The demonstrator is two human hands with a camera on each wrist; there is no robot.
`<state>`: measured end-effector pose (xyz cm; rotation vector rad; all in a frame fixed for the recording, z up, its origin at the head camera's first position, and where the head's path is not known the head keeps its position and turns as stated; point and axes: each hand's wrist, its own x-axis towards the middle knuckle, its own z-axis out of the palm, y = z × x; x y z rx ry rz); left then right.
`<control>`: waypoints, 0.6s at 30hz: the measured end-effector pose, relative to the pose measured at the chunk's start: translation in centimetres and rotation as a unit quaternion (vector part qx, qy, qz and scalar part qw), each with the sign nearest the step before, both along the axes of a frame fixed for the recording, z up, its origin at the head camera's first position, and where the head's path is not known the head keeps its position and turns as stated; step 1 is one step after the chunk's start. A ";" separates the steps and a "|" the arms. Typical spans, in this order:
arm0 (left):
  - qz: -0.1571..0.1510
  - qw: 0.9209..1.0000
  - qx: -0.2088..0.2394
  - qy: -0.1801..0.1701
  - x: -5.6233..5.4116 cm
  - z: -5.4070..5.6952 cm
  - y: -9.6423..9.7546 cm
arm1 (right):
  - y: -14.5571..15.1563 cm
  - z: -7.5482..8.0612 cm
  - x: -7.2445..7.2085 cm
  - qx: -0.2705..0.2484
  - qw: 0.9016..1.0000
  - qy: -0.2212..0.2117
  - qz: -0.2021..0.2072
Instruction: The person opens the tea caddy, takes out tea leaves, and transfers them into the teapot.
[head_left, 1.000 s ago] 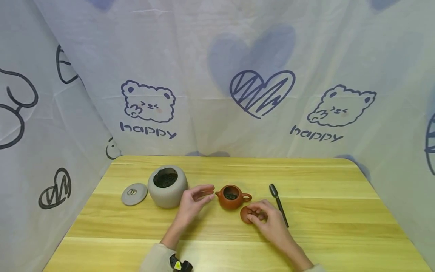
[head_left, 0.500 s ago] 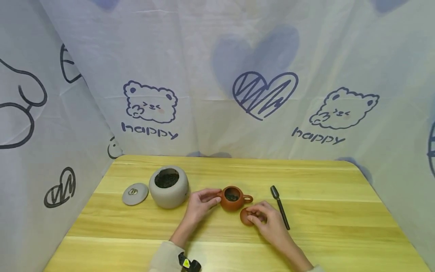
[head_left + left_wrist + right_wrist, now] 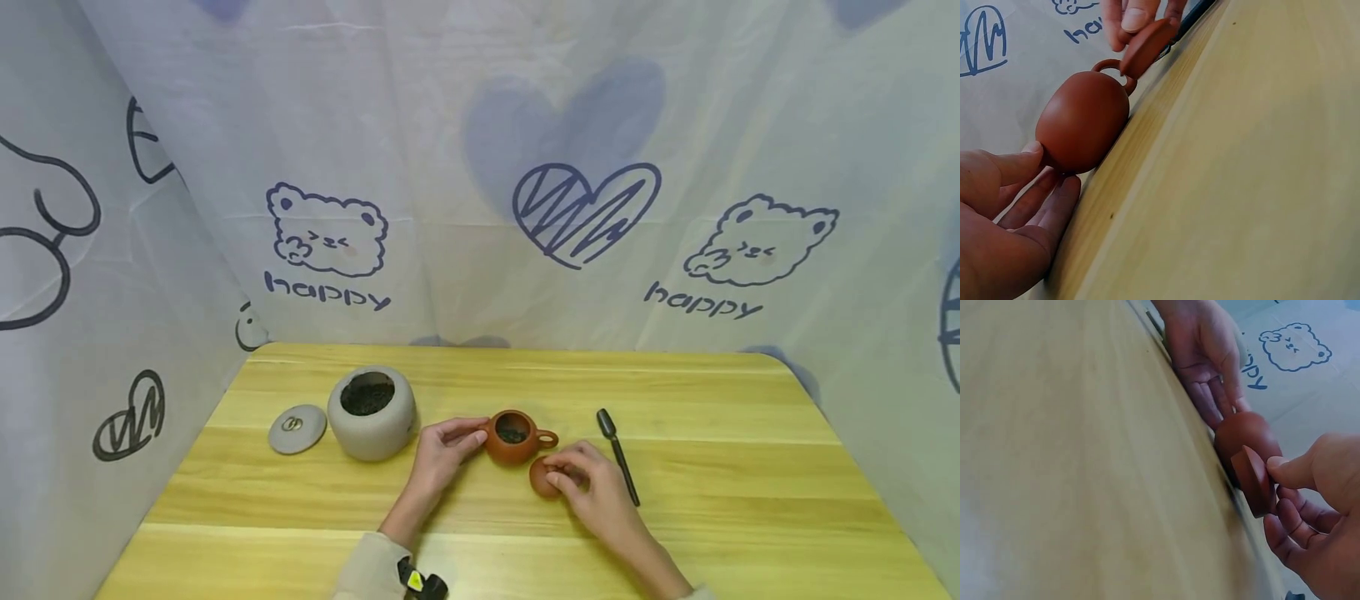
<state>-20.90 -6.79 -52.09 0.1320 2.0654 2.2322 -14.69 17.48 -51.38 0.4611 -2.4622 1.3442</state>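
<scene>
A small reddish-brown clay teapot (image 3: 513, 453) stands uncovered on the table, dark tea leaves (image 3: 513, 435) inside it. At its spout side, my left hand (image 3: 441, 457) pinches it between thumb and fingers; the spout is hidden by them. My right hand (image 3: 600, 490) holds the matching teapot lid (image 3: 542, 478) by its top, in front of the pot's handle (image 3: 549, 437). In the right wrist view the lid (image 3: 1255, 482) is tipped on edge, thumb on one side and curled fingers beneath. The left wrist view shows it beside the handle of the teapot (image 3: 1084, 125).
Left of the hands stands a round grey jar (image 3: 373, 433) full of dark tea leaves. Its flat grey lid (image 3: 296, 438) with a ring knob lies farther left. A black tea scoop (image 3: 619, 460) lies just right of my right hand. Printed cloth (image 3: 450, 250) hangs behind the table.
My left hand has moved right, from a gap beside the teapot to a hold at its spout. My right hand stays almost in place with the lid.
</scene>
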 end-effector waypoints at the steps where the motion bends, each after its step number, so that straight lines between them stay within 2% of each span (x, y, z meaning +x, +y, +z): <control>1: 0.000 1.000 0.000 -0.002 0.0 0.0 0.0 | 0.0 0.1 0.0 0.000 1.000 0.006 0.000; 9: 0.007 1.000 0.008 0.004 0.4 -0.4 0.2 | 0.0 1.0 0.1 0.003 1.000 0.019 0.005; 18: 0.011 1.000 0.008 0.016 0.8 -1.1 0.4 | -0.1 1.2 -0.2 0.000 0.999 0.045 0.010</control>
